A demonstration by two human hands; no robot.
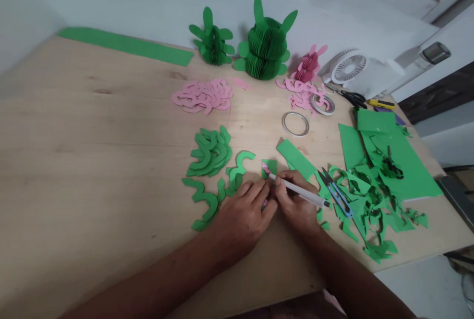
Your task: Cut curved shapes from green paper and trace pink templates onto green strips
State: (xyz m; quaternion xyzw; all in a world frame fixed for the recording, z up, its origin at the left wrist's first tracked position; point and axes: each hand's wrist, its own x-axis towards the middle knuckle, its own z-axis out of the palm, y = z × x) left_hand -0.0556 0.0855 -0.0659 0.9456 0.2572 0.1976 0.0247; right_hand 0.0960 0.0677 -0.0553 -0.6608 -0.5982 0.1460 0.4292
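Observation:
My right hand grips a white pen, its tip at a small green paper piece. A pink paper cutout lies on that piece, partly covered by my fingers. My left hand lies palm down beside the pen, its fingers pressing on the paper and cutout. Left of it are loose wavy green cutouts and a heap of green cutouts. A green paper strip and blue thread snips lie just right of my right hand.
Green scraps and green sheets spread at right. Pink cutouts, tape rolls, a yellow cutter and a small fan lie farther back. Honeycomb paper figures stand against the wall, near a long green strip.

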